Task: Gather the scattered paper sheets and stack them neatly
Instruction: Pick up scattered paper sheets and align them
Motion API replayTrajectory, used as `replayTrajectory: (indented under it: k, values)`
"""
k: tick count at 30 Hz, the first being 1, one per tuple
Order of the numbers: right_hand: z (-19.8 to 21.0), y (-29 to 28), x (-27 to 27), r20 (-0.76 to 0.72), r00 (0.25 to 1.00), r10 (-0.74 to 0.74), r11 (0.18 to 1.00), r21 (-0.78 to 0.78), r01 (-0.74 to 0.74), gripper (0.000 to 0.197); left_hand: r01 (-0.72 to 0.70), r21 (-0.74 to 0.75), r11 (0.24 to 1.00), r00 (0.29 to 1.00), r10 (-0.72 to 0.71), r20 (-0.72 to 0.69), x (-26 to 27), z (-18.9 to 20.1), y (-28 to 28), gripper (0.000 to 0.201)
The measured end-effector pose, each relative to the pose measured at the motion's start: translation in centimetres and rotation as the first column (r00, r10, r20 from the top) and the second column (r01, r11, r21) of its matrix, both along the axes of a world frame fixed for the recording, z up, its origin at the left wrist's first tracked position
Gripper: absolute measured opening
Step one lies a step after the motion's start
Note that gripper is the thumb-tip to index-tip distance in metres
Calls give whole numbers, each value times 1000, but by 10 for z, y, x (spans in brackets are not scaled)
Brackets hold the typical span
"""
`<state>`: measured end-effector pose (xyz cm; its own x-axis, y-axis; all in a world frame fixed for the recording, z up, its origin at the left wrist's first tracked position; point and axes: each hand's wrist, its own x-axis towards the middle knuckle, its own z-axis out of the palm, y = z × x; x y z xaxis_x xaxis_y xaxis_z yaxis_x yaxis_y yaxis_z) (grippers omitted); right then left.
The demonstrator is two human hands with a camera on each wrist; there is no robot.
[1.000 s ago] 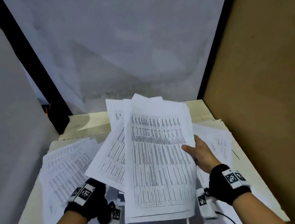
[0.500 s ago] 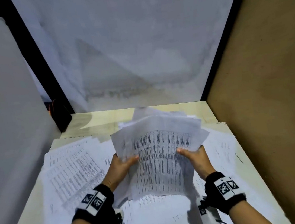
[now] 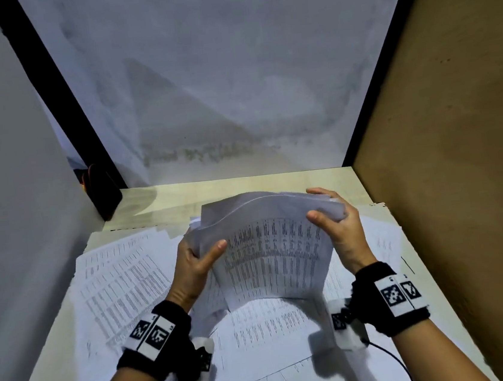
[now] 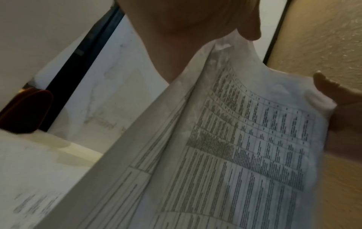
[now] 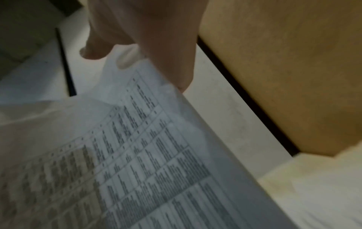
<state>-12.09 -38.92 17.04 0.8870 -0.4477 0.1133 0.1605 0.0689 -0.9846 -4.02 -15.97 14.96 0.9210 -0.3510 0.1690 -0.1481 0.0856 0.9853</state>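
A bundle of printed paper sheets (image 3: pixel 269 251) is held upright over the table, bowed in the middle, its lower edge hanging just above the sheets below. My left hand (image 3: pixel 198 259) grips its left edge, thumb on the printed face. My right hand (image 3: pixel 331 212) grips the top right corner, thumb in front and fingers behind. The left wrist view shows the bundle (image 4: pixel 245 147) close up with the thumb (image 4: pixel 250 31) on it. In the right wrist view the sheets (image 5: pixel 137 155) are blurred under my right hand (image 5: pixel 137 51). More printed sheets (image 3: pixel 123 286) lie spread on the table.
The pale table (image 3: pixel 243 185) is boxed in by a grey wall on the left, a white back wall and a brown board (image 3: pixel 460 166) on the right. A dark object (image 3: pixel 99 188) leans in the back left corner. Loose sheets (image 3: pixel 271 344) cover the near table.
The fanned sheets were pulled together into one bundle. My left hand came up from below to its left edge, my right hand slid to the top corner, and the bundle bowed.
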Motion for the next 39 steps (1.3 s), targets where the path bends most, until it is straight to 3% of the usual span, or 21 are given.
replayTrajectory:
  k: [2, 3, 5, 6, 9, 12, 17, 20, 23, 26, 28, 32, 34, 37, 39]
  values:
    - [-16, -5, 3, -126, 992, 28, 1000, 13, -27, 68, -4, 15, 1000, 998, 5, -68, 4, -10, -1, 59]
    - [-27, -3, 2, -222, 973, 68, 997, -4, -71, 73, 14, 32, 999, 993, -10, -120, 5, -18, -4, 56]
    - [-50, 1, 3, -325, 942, 81, 994, -44, -100, 47, 46, 55, 997, 977, -33, -212, 4, -29, -9, 33]
    - [-54, 5, 3, -337, 941, 35, 997, -49, -55, 35, 36, 48, 998, 970, -24, -241, 2, -31, -11, 32]
    - [-48, 5, 6, -252, 966, -53, 999, -23, 48, 29, 0, -26, 1000, 973, -5, -230, 6, -25, -10, 58]
    - [-36, 1, 0, -165, 986, 9, 1000, 14, -7, 38, 4, -66, 998, 979, -17, -204, 14, -18, -4, 79]
    - [-45, -5, -4, -208, 977, 42, 999, 28, -37, 66, -6, -19, 1000, 990, 3, -140, 14, -18, -1, 68]
    - [-42, 1, 0, -213, 977, 28, 1000, 6, -28, 82, -18, -45, 999, 987, 11, -158, 11, -20, -8, 79]
    - [-36, 4, 5, -198, 980, -8, 1000, -5, 7, 57, -54, -34, 998, 986, 48, -162, 10, -22, -13, 70]
    - [-28, 9, 5, -184, 980, -71, 997, -41, 65, 21, -106, -7, 994, 975, 103, -198, 8, -16, -16, 25]
    - [-20, 16, 5, -149, 979, -139, 990, -57, 132, 2, -142, -10, 990, 978, 139, -154, 6, -5, -20, 12]
    - [-16, 33, 2, -83, 972, -221, 974, -69, 215, 10, -193, -49, 980, 980, 190, -51, 3, 5, -26, 14]
    - [-23, 37, -1, -118, 973, -198, 980, -45, 194, 16, -152, -31, 988, 985, 149, -89, 2, -3, -26, 17]
    - [-26, 39, -4, -145, 974, -174, 985, -31, 172, 47, -95, 0, 996, 986, 94, -135, -1, -14, -25, 26]
    - [-18, 37, -1, -100, 975, -196, 981, -17, 195, 48, -108, -10, 994, 987, 106, -121, -3, -8, -25, 28]
